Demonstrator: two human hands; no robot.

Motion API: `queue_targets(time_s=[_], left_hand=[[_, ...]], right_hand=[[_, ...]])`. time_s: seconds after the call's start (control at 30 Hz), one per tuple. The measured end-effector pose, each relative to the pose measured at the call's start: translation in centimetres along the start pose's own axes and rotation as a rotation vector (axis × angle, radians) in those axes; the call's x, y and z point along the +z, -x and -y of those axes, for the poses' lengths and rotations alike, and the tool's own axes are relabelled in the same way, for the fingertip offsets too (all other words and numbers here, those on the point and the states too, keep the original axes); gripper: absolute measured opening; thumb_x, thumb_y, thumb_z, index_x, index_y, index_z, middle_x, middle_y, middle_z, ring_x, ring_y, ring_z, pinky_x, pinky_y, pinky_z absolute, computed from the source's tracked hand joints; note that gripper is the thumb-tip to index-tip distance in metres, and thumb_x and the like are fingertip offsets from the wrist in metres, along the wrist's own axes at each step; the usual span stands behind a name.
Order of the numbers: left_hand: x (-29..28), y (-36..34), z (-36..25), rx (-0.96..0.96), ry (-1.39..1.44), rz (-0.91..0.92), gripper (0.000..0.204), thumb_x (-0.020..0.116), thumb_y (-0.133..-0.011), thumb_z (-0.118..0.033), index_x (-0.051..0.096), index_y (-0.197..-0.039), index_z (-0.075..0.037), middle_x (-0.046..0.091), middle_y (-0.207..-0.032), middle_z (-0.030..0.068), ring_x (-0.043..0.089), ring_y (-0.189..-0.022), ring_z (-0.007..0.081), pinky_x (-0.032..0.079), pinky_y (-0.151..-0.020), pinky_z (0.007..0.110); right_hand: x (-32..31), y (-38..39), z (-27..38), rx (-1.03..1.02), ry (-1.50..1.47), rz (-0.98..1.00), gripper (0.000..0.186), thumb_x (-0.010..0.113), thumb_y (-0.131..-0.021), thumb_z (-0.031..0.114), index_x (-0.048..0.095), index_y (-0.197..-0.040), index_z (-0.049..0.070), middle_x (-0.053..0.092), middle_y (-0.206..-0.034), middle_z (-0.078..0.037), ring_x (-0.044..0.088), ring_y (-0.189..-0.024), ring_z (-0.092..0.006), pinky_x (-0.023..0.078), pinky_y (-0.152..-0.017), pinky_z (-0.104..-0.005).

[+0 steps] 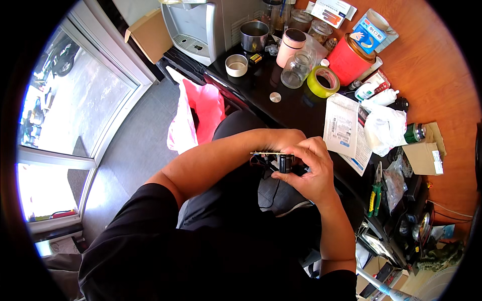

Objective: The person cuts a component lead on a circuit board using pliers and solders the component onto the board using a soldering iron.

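Above my lap is a small circuit board [263, 153], seen nearly edge-on. A black cylindrical part, like a capacitor [285, 164], hangs from its underside among other small components. My right hand [315, 168] is closed on the board's right end, its thumb below near the cylinder and its fingers above. From the left, my left hand [290, 136] reaches across just beyond the board, bent at the wrist. Its fingers are hidden behind the board and my right hand, so its grip does not show. A dark cable [273, 195] runs below the board.
On the black desk are a yellow tape roll [323, 82], glass jar [296, 70], pink cup [291, 47], papers [343, 125], white plastic bag [385, 128] and green-handled pliers [375, 190]. A pink bag [203, 108] stands left of my legs, near a glass door [80, 95].
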State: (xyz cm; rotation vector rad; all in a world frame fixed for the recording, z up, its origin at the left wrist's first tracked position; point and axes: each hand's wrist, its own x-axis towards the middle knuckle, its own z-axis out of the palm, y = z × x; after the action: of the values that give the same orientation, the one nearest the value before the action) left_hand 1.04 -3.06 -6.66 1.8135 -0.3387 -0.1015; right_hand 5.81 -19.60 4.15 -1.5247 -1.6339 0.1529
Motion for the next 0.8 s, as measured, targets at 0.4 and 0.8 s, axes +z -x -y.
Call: queue_targets(time_s=[0.4,0.8], left_hand=[[-0.1,0.1,-0.5,-0.086,0.025,0.028,0.019,0.072,-0.082,-0.017,0.065,-0.087,-0.001,0.068,-0.089,0.0144,0.063,-0.08,0.0264,0.05,-0.07,0.038],[-0.3,0.0,-4.8,-0.432,0.436,-0.185,0.024,0.059,-0.097,-0.024,0.069,-0.105,-0.004,0.071,-0.093,0.0072,0.066,-0.079,0.0163,0.052,-0.074,0.032]], right_hand=[[0.6,0.8,-0.9,-0.016,-0.047,-0.033,0.054,0.095,-0.051,0.023,0.072,-0.099,0.012,0.057,-0.084,-0.001,0.054,-0.079,-0.0226,0.045,-0.071,-0.0349],[-2.6,-0.1,-0.4,-0.012,-0.075,0.104,0.049,0.092,-0.052,0.009,0.071,-0.096,0.009,0.065,-0.099,-0.002,0.06,-0.094,-0.0247,0.051,-0.083,-0.0368]])
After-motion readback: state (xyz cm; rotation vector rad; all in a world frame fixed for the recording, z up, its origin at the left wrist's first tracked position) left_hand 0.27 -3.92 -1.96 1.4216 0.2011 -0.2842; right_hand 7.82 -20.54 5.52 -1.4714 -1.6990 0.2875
